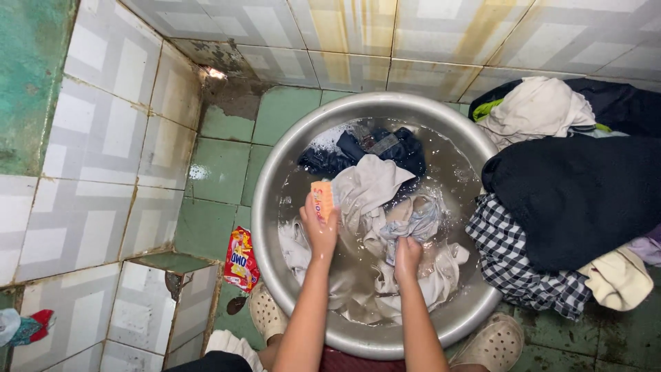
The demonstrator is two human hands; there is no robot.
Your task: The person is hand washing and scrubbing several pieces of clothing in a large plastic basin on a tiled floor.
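Both hands work inside the steel basin (265,207) on the green floor. My left hand (319,231) has its grip closed around an orange soap bar (322,198) near the basin's left rim; my right hand (407,253) clenches wet beige cloth (368,186) mid-basin in murky water.

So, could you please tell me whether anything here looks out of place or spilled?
Nothing is spilled. The left hand holds a small orange soap bar and the right hand grips pale wet cloth in the metal basin. The only odd thing is a red detergent packet lying on the wet green floor beside the basin.
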